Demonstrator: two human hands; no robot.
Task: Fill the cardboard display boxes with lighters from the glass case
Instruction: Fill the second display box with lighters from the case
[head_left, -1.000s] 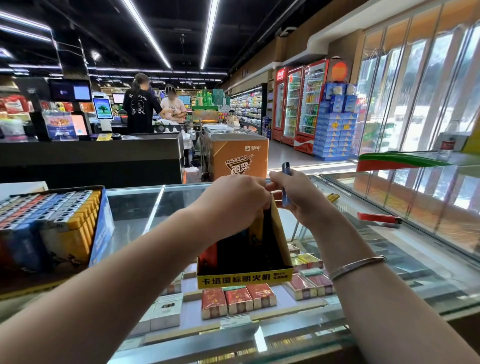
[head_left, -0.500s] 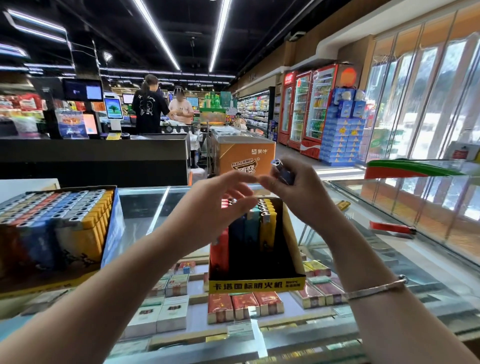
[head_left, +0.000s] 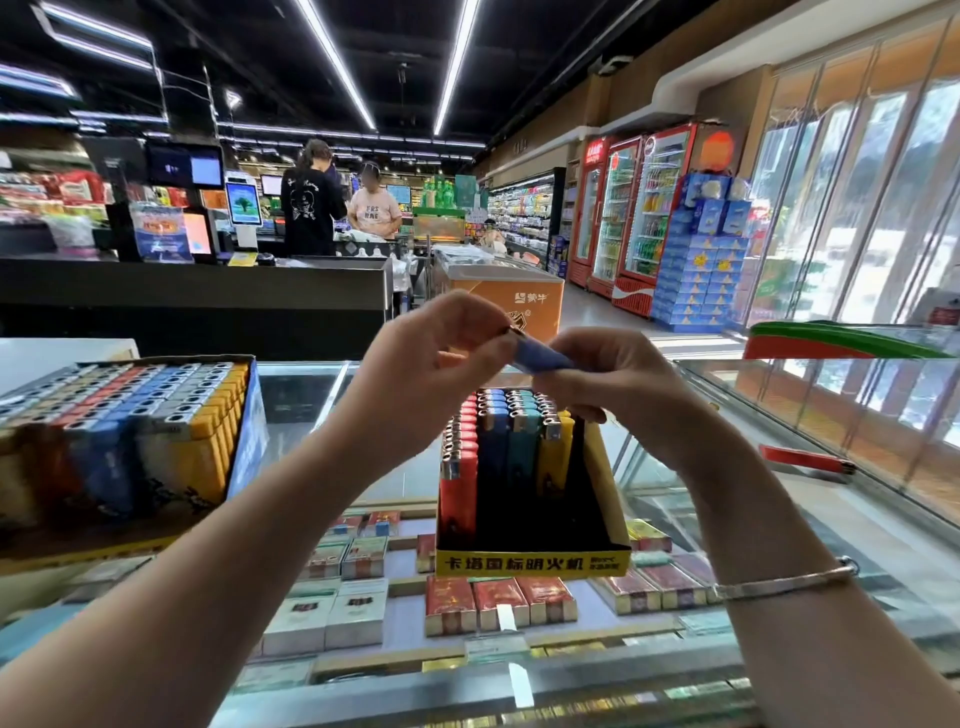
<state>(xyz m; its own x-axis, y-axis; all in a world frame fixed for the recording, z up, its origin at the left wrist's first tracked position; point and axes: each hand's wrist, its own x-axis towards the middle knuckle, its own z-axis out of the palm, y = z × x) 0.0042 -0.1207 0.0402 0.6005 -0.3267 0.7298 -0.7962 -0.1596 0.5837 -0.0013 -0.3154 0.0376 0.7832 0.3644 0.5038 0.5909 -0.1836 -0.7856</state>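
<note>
Between both hands' fingers (head_left: 467, 358), blue lighter (head_left: 540, 358), above display box (head_left: 532, 564)

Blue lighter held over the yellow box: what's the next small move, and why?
Probably turn the blue lighter upright and lower it into the blue row of the yellow display box. Both the left hand and right hand pinch it, lying sideways, right above that box, whose front half shows empty.

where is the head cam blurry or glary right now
Head view: the left box of lighters and the shelves behind it smear with motion blur; the yellow box stays sharp; ceiling strips flare and reflect off the glass case; wide-angle edges bend.
</note>
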